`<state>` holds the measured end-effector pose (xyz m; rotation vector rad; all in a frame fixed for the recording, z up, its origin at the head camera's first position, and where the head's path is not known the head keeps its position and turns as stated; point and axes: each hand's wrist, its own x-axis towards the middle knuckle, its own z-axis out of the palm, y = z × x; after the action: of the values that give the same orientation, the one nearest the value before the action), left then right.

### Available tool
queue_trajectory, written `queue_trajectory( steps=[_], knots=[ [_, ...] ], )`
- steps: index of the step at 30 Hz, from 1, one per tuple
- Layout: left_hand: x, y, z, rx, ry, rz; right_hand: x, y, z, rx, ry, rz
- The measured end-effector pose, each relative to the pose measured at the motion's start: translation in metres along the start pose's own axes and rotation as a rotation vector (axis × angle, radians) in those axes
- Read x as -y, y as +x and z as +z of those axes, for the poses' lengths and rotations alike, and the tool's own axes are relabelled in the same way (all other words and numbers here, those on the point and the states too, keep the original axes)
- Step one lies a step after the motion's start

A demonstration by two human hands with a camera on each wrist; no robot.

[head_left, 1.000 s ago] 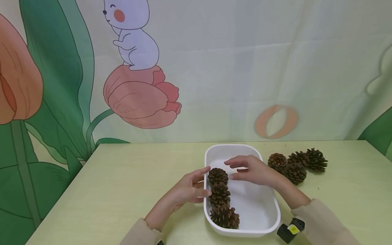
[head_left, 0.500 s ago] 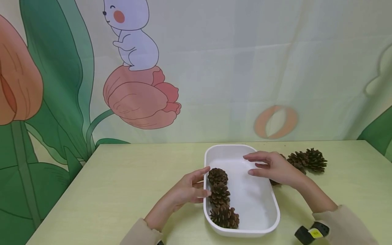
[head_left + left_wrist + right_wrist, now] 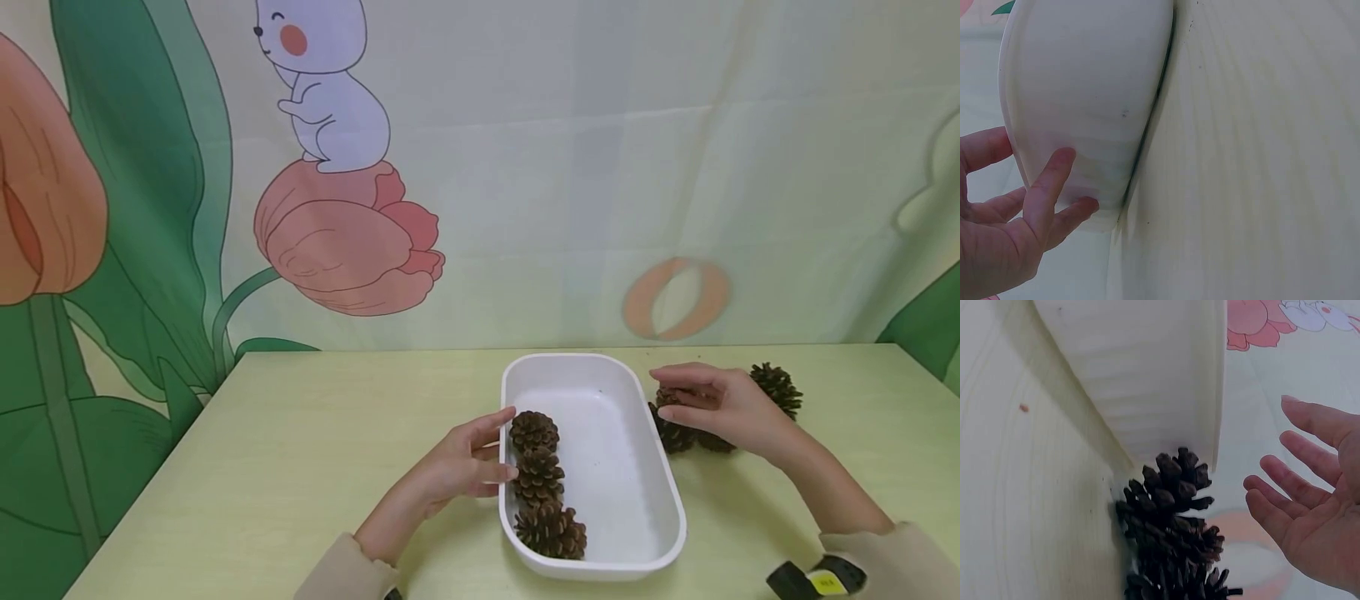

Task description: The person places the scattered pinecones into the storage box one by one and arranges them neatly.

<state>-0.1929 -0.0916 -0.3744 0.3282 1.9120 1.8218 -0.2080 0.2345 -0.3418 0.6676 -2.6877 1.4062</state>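
Observation:
A white tray (image 3: 622, 533) stands on the table, with several brown pine cones (image 3: 538, 477) in a row along its left wall. My left hand (image 3: 461, 458) holds the tray's left side; in the left wrist view, two fingertips lie on the outer wall while other digits reach the rim. Over a cluster of pine cones (image 3: 675, 435) right of the tray is my right hand (image 3: 727, 408), partly covering them. The right wrist view shows that hand's fingers spread and holding nothing, with dark pine cones (image 3: 1166, 494) close against the tray's outer wall.
The pale wooden table (image 3: 337, 433) ends at a printed curtain (image 3: 510, 250) with flowers and a white animal. One pine cone (image 3: 778, 388) lies at the far right of the cluster. A black band with a yellow patch (image 3: 825, 582) is on the right wrist.
My right hand has moved right, out of the tray's area to over the pine cones beside it. The left hand and the tray have stayed in place.

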Motion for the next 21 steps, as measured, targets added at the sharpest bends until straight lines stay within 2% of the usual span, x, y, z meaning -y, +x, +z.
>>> queue_trajectory(
  steps=[6,12,21],
  knots=[
    [-0.001,-0.001,0.001,0.003,0.0,0.005,-0.011,-0.009,-0.012,-0.071,-0.04,-0.002],
    [-0.001,-0.001,0.0,-0.003,0.003,0.001,-0.024,-0.018,-0.024,-0.089,-0.045,0.053],
    [-0.001,-0.001,0.0,0.001,0.004,0.005,-0.042,-0.029,-0.034,-0.118,-0.061,0.091]
  ],
)
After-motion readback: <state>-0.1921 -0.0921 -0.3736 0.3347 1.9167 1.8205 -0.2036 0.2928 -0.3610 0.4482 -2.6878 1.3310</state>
